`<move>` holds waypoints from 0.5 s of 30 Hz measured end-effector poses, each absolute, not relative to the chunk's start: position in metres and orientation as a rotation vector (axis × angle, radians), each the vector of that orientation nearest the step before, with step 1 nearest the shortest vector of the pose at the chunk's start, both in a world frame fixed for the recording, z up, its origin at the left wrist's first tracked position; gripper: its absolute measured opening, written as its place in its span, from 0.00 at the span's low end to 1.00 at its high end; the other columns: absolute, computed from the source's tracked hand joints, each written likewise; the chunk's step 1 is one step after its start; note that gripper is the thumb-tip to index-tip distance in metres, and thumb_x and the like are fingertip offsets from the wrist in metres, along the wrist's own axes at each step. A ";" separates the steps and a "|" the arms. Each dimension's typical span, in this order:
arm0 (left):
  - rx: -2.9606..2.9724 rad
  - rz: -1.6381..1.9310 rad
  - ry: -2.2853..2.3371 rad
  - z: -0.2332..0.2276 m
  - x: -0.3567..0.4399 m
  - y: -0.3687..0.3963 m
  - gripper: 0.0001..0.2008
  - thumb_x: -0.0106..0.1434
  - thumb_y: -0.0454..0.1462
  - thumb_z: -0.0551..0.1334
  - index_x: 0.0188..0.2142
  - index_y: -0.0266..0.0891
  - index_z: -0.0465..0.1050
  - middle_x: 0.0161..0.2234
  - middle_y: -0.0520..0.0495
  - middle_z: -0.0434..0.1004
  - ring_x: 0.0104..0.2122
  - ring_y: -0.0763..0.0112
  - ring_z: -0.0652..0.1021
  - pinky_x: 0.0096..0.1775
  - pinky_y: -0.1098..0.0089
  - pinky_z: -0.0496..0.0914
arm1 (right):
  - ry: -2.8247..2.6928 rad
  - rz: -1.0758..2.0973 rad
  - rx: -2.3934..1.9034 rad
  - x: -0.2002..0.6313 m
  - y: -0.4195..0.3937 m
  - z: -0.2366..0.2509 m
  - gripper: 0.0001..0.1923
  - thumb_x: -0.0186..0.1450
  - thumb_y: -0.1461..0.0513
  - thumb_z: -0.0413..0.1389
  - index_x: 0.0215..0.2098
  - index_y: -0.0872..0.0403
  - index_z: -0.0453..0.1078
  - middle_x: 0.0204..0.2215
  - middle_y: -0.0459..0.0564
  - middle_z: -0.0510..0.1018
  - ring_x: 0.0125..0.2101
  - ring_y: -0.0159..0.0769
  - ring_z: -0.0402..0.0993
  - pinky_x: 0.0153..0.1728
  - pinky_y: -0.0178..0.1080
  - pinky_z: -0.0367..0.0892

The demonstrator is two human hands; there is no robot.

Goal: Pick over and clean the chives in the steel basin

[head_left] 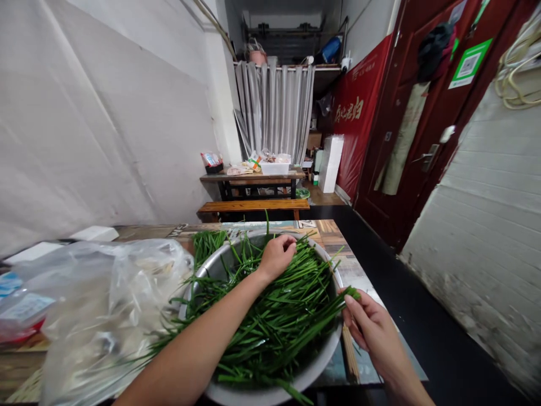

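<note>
Left hand (276, 255): fingers curled into chives (270, 316) in the bowl (321, 361).
Right hand (372, 330): at bowl's right rim, pinching a chive piece (351, 292).

I'm seeing a crumpled clear plastic bag (105, 304) on the table's (329, 231) left side, a second wooden table with a white tub (274, 167) beyond, grey curtains (274, 107), a red door (439, 113)

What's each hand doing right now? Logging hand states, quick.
Left hand: closed, grasping chives in the bowl.
Right hand: pinching a chive piece.
</note>
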State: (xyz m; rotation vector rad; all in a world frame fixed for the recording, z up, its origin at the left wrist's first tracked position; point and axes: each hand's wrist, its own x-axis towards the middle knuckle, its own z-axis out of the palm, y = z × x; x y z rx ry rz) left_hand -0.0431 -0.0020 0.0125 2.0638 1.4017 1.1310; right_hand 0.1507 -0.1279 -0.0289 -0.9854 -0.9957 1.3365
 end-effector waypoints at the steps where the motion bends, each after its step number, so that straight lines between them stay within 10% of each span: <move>1: 2.111 1.154 1.389 0.017 -0.041 -0.006 0.13 0.58 0.36 0.53 0.40 0.35 0.72 0.29 0.47 0.77 0.29 0.71 0.75 0.36 0.71 0.68 | -1.001 1.334 -0.987 0.150 -0.126 -0.027 0.15 0.58 0.52 0.57 0.34 0.55 0.67 0.14 0.38 0.62 0.09 0.18 0.45 0.10 0.25 0.39; 15: 1.828 1.077 1.174 0.041 -0.025 -0.039 0.18 0.58 0.42 0.56 0.43 0.33 0.73 0.25 0.49 0.75 0.18 0.77 0.68 0.22 0.76 0.63 | -1.028 1.298 -0.986 0.143 -0.124 -0.017 0.16 0.58 0.51 0.56 0.33 0.55 0.65 0.13 0.37 0.63 0.08 0.18 0.45 0.08 0.25 0.39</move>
